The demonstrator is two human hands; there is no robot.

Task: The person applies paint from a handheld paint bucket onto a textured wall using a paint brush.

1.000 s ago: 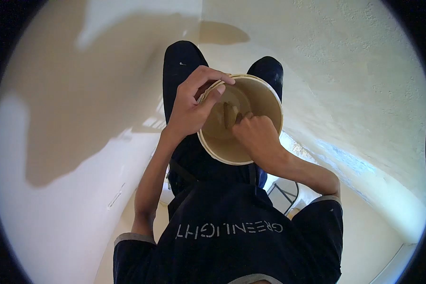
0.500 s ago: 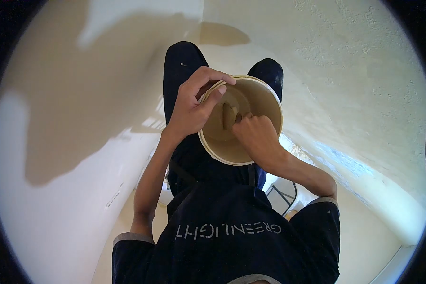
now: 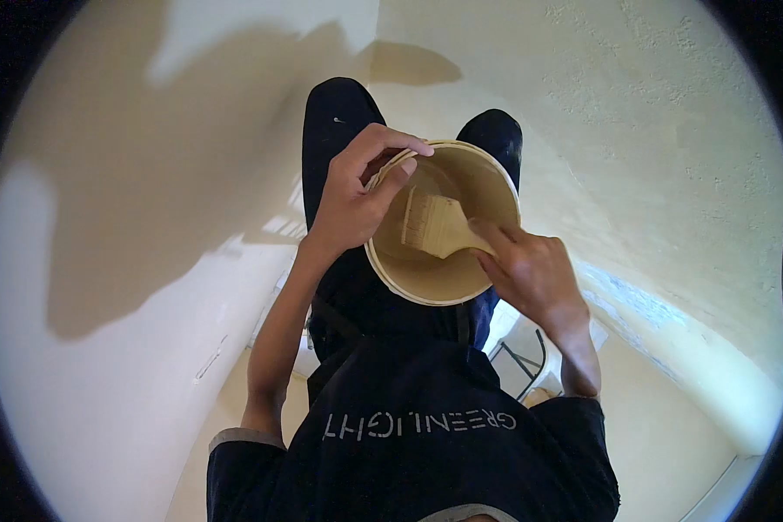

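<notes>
A round bucket (image 3: pixel 431 294) with a pale rim rests between my thighs, its inside coated in cream colour. My left hand (image 3: pixel 364 187) grips the bucket's rim at the upper left, fingers over the edge and thumb along it. In my right hand (image 3: pixel 535 265) is a wide paintbrush (image 3: pixel 438 226), held by its handle at the right side of the bucket. The brush's flat head and bristles lie over the bucket's opening, pointing left. Cream paint covers the brush head.
A smooth white wall (image 3: pixel 113 391) stands on the left, with a large shadow across it. To the right is a rough, patchy cream wall (image 3: pixel 661 148). Below me, a white chair-like object (image 3: pixel 531 357) with dark bars shows beside my right side.
My right hand has drawn back to the right and up out of the bucket, bringing the paintbrush head into clear view. My left hand stays on the rim.
</notes>
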